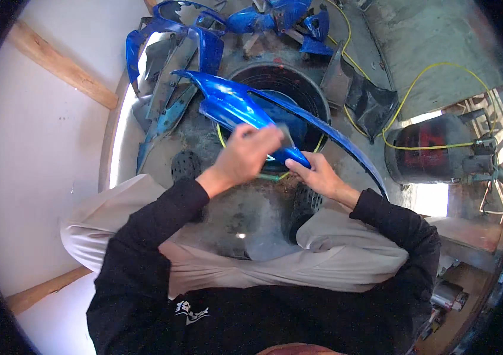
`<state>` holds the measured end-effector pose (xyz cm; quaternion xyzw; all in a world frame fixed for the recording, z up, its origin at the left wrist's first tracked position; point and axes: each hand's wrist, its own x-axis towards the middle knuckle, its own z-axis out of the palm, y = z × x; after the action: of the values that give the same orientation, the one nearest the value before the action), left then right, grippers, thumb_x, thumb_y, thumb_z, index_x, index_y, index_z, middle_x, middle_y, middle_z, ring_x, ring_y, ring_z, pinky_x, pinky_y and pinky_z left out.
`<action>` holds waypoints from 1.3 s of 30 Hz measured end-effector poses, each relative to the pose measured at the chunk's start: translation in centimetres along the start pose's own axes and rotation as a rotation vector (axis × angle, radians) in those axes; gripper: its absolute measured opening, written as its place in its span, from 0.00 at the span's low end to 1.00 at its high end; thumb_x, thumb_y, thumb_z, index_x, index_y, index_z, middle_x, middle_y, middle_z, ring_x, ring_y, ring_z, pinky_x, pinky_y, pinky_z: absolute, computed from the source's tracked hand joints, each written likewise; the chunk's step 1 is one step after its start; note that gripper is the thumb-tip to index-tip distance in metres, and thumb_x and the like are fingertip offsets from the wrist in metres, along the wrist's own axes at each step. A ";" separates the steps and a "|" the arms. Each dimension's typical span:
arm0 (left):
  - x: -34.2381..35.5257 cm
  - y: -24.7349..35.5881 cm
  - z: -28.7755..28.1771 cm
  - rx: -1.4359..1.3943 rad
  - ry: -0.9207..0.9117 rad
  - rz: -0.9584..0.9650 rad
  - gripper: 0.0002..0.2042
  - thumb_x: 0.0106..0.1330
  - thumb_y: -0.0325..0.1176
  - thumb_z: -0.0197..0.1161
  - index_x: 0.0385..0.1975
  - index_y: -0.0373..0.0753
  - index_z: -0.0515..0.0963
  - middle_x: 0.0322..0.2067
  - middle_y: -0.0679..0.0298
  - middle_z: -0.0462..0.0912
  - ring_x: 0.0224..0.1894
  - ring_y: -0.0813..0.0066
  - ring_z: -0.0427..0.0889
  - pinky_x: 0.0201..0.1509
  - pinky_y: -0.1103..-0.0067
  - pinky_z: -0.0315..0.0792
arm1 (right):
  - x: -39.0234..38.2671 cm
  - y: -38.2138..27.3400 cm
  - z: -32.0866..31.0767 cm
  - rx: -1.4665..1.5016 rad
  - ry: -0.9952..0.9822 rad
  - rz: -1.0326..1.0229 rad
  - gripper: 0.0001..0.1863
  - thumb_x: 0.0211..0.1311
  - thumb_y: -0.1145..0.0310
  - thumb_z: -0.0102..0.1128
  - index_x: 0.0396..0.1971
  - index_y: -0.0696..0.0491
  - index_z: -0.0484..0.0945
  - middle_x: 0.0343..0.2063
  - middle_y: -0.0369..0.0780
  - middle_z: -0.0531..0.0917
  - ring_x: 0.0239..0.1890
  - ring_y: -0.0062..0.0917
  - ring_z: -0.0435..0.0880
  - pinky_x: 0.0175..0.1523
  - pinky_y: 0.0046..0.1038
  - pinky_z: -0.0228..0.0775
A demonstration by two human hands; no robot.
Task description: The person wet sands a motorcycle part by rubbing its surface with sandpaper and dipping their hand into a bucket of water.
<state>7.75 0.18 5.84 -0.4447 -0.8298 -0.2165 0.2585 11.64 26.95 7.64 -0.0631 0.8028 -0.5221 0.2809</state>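
I hold a glossy blue curved plastic fairing panel (228, 103) with a long thin arm sweeping down to the right. My right hand (316, 174) grips its narrow lower end, thumb on top. My left hand (245, 154) is slightly blurred over the panel's lower half, fingers closed on a small pale grey flat piece (284, 135), perhaps a pad or sheet, against the surface. Behind the panel is a round black tub (287, 71), its inside partly hidden.
Several blue fairing pieces (272, 15) lie at the back, teal strips (174, 112) at left. A black plastic piece (373, 106), yellow hose (444, 65) and dark tank (420, 157) are at right. Perforated sandals (186, 165) sit before my crossed legs, beside a white wall (38, 165).
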 end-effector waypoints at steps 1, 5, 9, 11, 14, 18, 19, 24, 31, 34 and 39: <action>-0.2 0.2 -0.2 -0.052 -0.036 0.081 0.19 0.67 0.27 0.61 0.58 0.38 0.81 0.60 0.62 0.84 0.60 0.68 0.84 0.61 0.65 0.66 | 0.1 -0.1 0.1 0.012 -0.003 -0.020 0.22 0.75 0.50 0.62 0.31 0.56 0.80 0.23 0.31 0.78 0.28 0.15 0.74 0.33 0.26 0.67; -0.6 -1.3 -0.6 0.111 -0.002 -0.463 0.17 0.66 0.28 0.61 0.55 0.39 0.81 0.59 0.62 0.85 0.60 0.68 0.85 0.62 0.65 0.68 | 0.2 -0.1 0.4 0.051 -0.007 -0.007 0.22 0.75 0.51 0.62 0.30 0.56 0.80 0.22 0.31 0.78 0.27 0.14 0.73 0.32 0.26 0.66; -0.7 -0.6 -0.8 -0.131 0.000 -0.022 0.16 0.68 0.26 0.57 0.54 0.40 0.81 0.57 0.60 0.86 0.58 0.70 0.85 0.60 0.63 0.66 | 0.4 -0.3 0.3 0.005 -0.037 0.071 0.22 0.75 0.51 0.62 0.31 0.56 0.81 0.23 0.30 0.78 0.28 0.14 0.73 0.33 0.25 0.66; -0.5 -2.3 -1.4 0.050 -0.035 -0.383 0.16 0.66 0.26 0.60 0.53 0.37 0.82 0.58 0.59 0.85 0.59 0.68 0.84 0.62 0.65 0.69 | 0.6 -0.4 0.1 0.053 -0.017 -0.007 0.22 0.75 0.51 0.62 0.32 0.56 0.82 0.23 0.30 0.79 0.28 0.14 0.74 0.34 0.25 0.66; -0.8 -1.7 -1.0 0.066 0.077 -0.306 0.15 0.67 0.26 0.58 0.52 0.38 0.82 0.57 0.60 0.86 0.59 0.69 0.85 0.62 0.65 0.67 | 0.4 -0.6 0.0 -0.004 -0.040 0.042 0.23 0.74 0.50 0.63 0.30 0.56 0.82 0.23 0.31 0.79 0.29 0.14 0.74 0.34 0.25 0.67; -0.9 -2.3 -1.5 -0.067 0.007 -0.283 0.15 0.72 0.24 0.53 0.55 0.36 0.80 0.57 0.57 0.86 0.55 0.64 0.86 0.58 0.63 0.65 | 0.4 -0.5 0.0 0.056 -0.033 0.039 0.23 0.74 0.50 0.64 0.29 0.56 0.82 0.23 0.31 0.80 0.28 0.13 0.74 0.33 0.24 0.66; -0.8 -2.8 -1.5 0.061 0.065 -0.562 0.15 0.72 0.25 0.53 0.56 0.36 0.80 0.57 0.56 0.85 0.54 0.62 0.86 0.57 0.63 0.65 | 0.6 -0.5 -0.1 0.064 -0.017 0.024 0.23 0.74 0.50 0.64 0.29 0.56 0.82 0.23 0.31 0.80 0.28 0.13 0.74 0.33 0.24 0.66; -0.3 0.5 -0.8 -0.076 0.004 -0.003 0.14 0.70 0.27 0.57 0.52 0.38 0.82 0.54 0.58 0.87 0.50 0.65 0.86 0.56 0.62 0.66 | 0.7 -0.7 -0.2 0.053 -0.086 0.058 0.22 0.73 0.51 0.65 0.29 0.56 0.83 0.22 0.30 0.80 0.27 0.13 0.74 0.33 0.23 0.66; -0.3 0.1 -0.3 0.036 -0.017 -0.166 0.16 0.65 0.27 0.60 0.53 0.39 0.82 0.56 0.59 0.86 0.56 0.70 0.85 0.58 0.65 0.69 | 0.8 -0.8 -0.4 0.108 -0.119 0.064 0.21 0.73 0.52 0.66 0.29 0.55 0.83 0.22 0.30 0.79 0.26 0.13 0.74 0.31 0.24 0.66; -0.2 -0.6 -0.3 -0.018 0.011 -0.131 0.15 0.67 0.27 0.59 0.53 0.42 0.83 0.55 0.60 0.87 0.58 0.71 0.85 0.58 0.64 0.68 | 0.9 -0.7 -0.4 0.170 -0.119 0.080 0.21 0.73 0.52 0.66 0.29 0.56 0.84 0.23 0.30 0.80 0.26 0.14 0.75 0.32 0.24 0.67; -0.3 -0.2 -0.8 -0.100 -0.055 0.041 0.17 0.65 0.24 0.60 0.54 0.36 0.81 0.59 0.58 0.84 0.61 0.69 0.83 0.55 0.64 0.72 | 1.0 -1.1 -0.4 0.086 -0.140 0.049 0.21 0.73 0.52 0.66 0.31 0.57 0.84 0.24 0.32 0.82 0.27 0.14 0.76 0.33 0.25 0.69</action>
<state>7.93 -0.60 6.27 -0.4799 -0.8154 -0.2400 0.2173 10.39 26.40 8.36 -0.0679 0.7593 -0.5434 0.3515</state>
